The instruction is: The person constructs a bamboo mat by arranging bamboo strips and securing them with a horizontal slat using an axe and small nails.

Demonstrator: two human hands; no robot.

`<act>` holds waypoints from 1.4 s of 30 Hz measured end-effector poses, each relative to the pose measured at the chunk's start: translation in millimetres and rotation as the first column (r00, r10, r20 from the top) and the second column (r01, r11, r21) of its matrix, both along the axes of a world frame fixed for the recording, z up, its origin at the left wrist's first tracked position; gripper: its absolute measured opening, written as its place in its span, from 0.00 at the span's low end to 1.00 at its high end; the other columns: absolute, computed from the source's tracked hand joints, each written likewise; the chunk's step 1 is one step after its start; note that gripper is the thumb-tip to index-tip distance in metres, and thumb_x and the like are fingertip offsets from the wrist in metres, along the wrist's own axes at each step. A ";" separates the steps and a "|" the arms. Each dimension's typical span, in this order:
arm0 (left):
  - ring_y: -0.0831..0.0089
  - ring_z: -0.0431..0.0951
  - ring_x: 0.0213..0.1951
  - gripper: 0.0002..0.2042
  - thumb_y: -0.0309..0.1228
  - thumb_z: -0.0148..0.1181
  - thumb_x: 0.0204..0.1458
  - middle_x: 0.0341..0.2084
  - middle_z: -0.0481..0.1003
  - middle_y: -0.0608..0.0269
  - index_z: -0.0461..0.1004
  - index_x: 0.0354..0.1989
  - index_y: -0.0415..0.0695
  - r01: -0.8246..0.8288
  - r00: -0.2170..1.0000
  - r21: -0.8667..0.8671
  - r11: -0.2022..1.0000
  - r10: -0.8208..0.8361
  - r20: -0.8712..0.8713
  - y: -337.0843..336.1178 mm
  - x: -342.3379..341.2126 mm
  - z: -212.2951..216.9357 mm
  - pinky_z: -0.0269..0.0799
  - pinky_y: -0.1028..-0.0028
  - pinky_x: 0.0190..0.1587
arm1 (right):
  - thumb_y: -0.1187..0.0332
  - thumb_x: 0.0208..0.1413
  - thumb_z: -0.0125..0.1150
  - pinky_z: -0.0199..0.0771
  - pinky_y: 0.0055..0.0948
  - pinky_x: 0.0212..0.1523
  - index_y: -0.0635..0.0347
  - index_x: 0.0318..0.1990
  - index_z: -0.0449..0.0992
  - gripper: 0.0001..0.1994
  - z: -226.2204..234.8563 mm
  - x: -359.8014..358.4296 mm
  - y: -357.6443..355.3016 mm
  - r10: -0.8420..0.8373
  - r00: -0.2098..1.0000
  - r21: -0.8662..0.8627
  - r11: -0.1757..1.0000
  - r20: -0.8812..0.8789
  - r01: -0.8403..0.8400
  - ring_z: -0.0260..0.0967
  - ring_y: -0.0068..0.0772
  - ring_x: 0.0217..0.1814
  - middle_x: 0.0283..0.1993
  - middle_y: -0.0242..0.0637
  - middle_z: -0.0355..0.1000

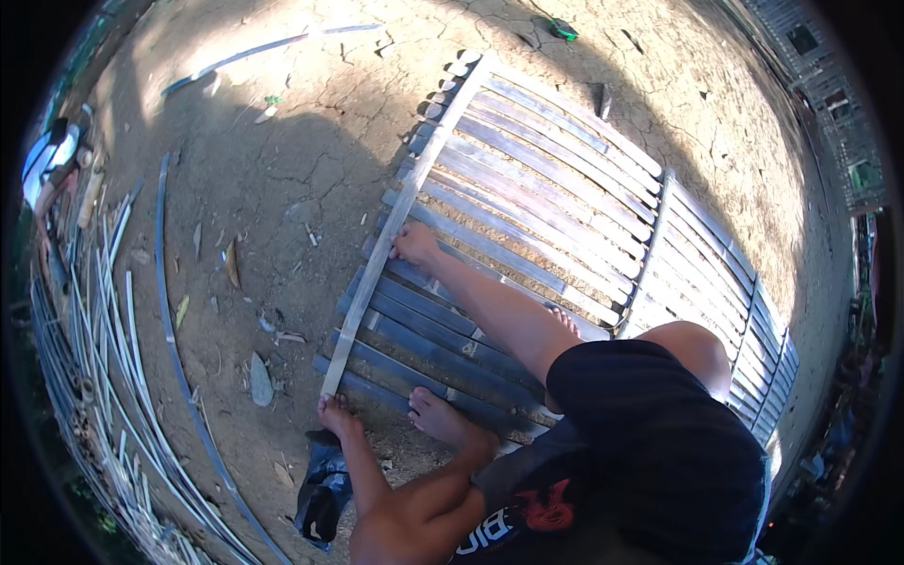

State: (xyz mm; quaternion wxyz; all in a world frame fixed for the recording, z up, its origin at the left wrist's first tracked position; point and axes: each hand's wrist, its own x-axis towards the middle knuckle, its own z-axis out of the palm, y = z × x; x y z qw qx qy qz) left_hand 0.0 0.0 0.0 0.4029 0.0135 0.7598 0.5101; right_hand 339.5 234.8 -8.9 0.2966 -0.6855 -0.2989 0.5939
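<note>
A long pale flat bamboo strip (421,182) lies across the ends of a panel of grey bamboo slats (527,169) on the ground. My left hand (337,414) is closed around the strip's near end. Farther along it, my right hand (412,245) grips the strip with curled fingers, its arm stretched over the slats. The slat ends stick out unevenly past the strip. One bare foot (438,414) rests by the nearest slats; the toes of my other foot (565,320) show among the slats. Beside my left forearm lies a black plastic bag (323,494).
Thin bamboo strips (122,377) are heaped along the left, with a longer curved strip (165,282) nearer me. Another strip (254,49) lies on the cracked dirt at the back. Part of another person (56,155) shows at the far left. A dark crossbar (650,250) spans the panel.
</note>
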 end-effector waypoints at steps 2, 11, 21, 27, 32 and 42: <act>0.72 0.72 0.38 0.11 0.29 0.53 0.64 0.40 0.70 0.62 0.67 0.52 0.41 0.044 0.999 -0.015 0.999 -0.044 0.002 4.5 -1.8 -5.8 0.73 0.72 0.41 | 0.64 0.58 0.60 0.77 0.38 0.42 0.62 0.33 0.83 0.11 0.5 -7.7 -6.7 -0.020 0.999 -0.061 0.998 0.041 0.022 0.80 0.41 0.36 0.28 0.41 0.81; 0.70 0.72 0.41 0.13 0.28 0.53 0.63 0.42 0.70 0.60 0.66 0.55 0.40 0.046 0.998 0.004 0.999 -0.046 0.030 -0.2 -6.2 -19.0 0.72 0.70 0.44 | 0.65 0.61 0.58 0.73 0.32 0.27 0.64 0.33 0.79 0.11 2.6 16.3 3.3 0.043 0.996 0.012 0.999 0.078 -0.044 0.75 0.29 0.26 0.27 0.37 0.80; 0.67 0.72 0.44 0.16 0.26 0.52 0.62 0.44 0.70 0.59 0.64 0.58 0.38 0.027 0.999 0.014 1.000 -0.028 0.037 -1.9 -17.0 -23.3 0.72 0.67 0.49 | 0.65 0.62 0.57 0.74 0.32 0.27 0.64 0.34 0.79 0.11 5.7 8.8 10.9 0.061 0.996 -0.001 0.998 0.073 -0.061 0.75 0.28 0.26 0.29 0.36 0.81; 0.66 0.73 0.45 0.17 0.26 0.52 0.62 0.45 0.70 0.58 0.64 0.59 0.38 0.125 0.992 -0.029 0.992 -0.124 0.032 0.8 2.9 -9.1 0.72 0.66 0.49 | 0.64 0.62 0.57 0.74 0.33 0.27 0.64 0.33 0.79 0.12 0.7 16.3 2.8 0.060 0.993 -0.016 0.998 0.101 -0.059 0.74 0.29 0.25 0.29 0.37 0.81; 0.68 0.72 0.43 0.15 0.27 0.51 0.63 0.43 0.70 0.59 0.65 0.57 0.38 0.109 0.993 0.011 0.994 -0.110 0.052 -4.0 -13.0 -14.8 0.73 0.67 0.48 | 0.65 0.61 0.57 0.74 0.32 0.26 0.64 0.31 0.80 0.13 -10.3 8.7 10.4 0.045 0.995 0.016 0.999 0.087 -0.047 0.74 0.29 0.24 0.28 0.38 0.81; 0.68 0.72 0.44 0.15 0.31 0.51 0.63 0.44 0.71 0.58 0.65 0.56 0.39 0.124 0.992 -0.015 0.992 -0.124 0.039 1.9 -6.5 -19.6 0.69 0.63 0.49 | 0.64 0.61 0.57 0.73 0.35 0.24 0.65 0.30 0.80 0.13 -11.8 12.0 9.4 0.022 0.993 -0.010 1.000 0.116 -0.021 0.74 0.31 0.23 0.27 0.38 0.80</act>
